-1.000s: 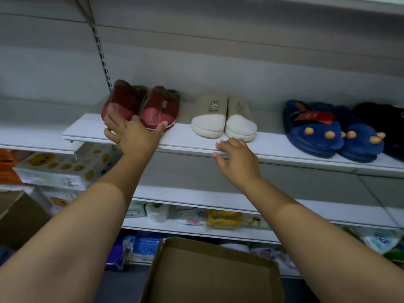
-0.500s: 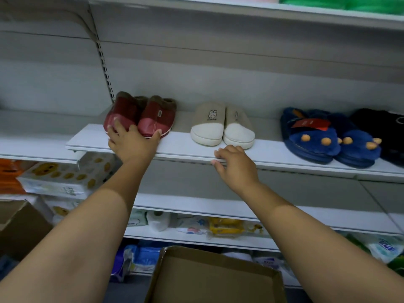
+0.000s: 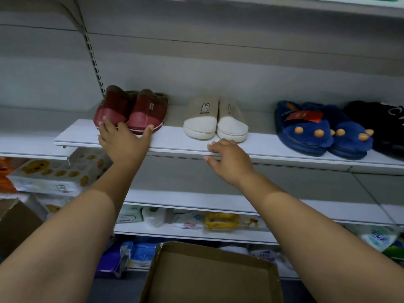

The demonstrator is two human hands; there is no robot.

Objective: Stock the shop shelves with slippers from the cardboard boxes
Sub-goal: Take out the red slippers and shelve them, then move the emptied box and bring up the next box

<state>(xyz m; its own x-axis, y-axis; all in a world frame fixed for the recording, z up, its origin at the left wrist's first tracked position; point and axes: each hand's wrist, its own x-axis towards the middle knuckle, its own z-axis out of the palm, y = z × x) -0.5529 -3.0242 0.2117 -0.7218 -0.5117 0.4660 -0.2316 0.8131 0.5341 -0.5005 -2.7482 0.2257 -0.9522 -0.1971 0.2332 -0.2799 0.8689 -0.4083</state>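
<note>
Four pairs of slippers are sitting in a row on the shelf [image 3: 179,142]. The fur-lined pair [image 3: 133,110] is standing at the shelf's left end, the rabbit pair [image 3: 215,123] near the middle, the clawed pair [image 3: 314,132] to the right, and the last pair [image 3: 380,125] is running off the right edge of view. The left hand [image 3: 124,143] is resting at the front edge, touching the fur-lined pair's toes. The right hand [image 3: 229,158] is gripping the front edge before the rabbit pair. A cardboard box [image 3: 209,274] is sitting below, in front of the lower shelves [image 3: 196,202].
</note>
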